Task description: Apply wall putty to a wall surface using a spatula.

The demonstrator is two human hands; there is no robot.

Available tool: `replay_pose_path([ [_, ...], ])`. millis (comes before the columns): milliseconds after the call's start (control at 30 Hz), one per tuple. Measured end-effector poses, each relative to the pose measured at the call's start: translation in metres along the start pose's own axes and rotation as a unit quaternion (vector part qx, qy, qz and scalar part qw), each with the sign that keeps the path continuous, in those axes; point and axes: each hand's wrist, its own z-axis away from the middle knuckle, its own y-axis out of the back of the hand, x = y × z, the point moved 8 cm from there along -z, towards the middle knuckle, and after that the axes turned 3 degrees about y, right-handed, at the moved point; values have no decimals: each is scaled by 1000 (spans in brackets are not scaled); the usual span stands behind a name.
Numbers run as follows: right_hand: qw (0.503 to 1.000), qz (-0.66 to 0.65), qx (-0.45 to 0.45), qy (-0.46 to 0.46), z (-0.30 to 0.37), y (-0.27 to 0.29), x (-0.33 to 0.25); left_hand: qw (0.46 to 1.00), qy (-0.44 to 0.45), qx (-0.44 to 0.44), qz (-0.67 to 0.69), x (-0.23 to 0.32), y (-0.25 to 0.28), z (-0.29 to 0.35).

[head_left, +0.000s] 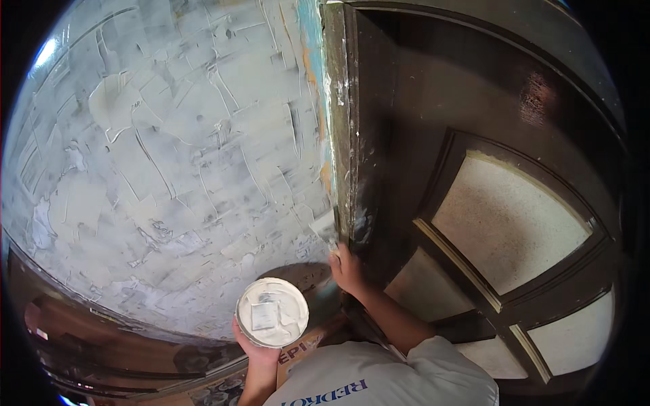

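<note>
Head view: the left hand (252,346) is cupping a round tub of white filler (272,312) from beneath, fingers closed around it. The right hand (347,269) is gripping a putty knife (325,229) against the plastered wall (169,149) beside the dark door frame (347,135). Advisable: blade flat, strokes light, filler kept off the frame.

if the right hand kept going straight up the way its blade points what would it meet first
Likely more of the plastered wall beside the dark door frame; the right hand holds a putty knife pointing up along that edge. Depth is unclear.
</note>
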Motion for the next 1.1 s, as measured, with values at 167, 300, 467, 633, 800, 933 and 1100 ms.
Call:
replay_pose_path([
  [167, 998, 65, 1, 14, -37, -6, -16, 999, 21, -15, 46, -10, -12, 2],
  [300, 993, 59, -78, -68, 30, -33, 44, 1000, -8, 2, 25, -8, -7, 4],
  [467, 993, 5, -91, -70, 55, -30, 47, 997, -20, 25, 69, -8, 3, 6],
  [633, 998, -31, -40, 27, -28, -19, -22, 997, -13, 5, 70, -14, -13, 9],
  [800, 997, -1, -79, 7, -11, -37, -7, 996, -17, 24, 85, -16, -4, 10],
  [933, 990, -30, -135, -34, 59, -49, 44, 995, -35, 34, 91, -13, -3, 14],
  [1100, 991, -55, -120, 14, 27, -46, 11, 992, -41, 20, 118, -12, 5, 16],
])
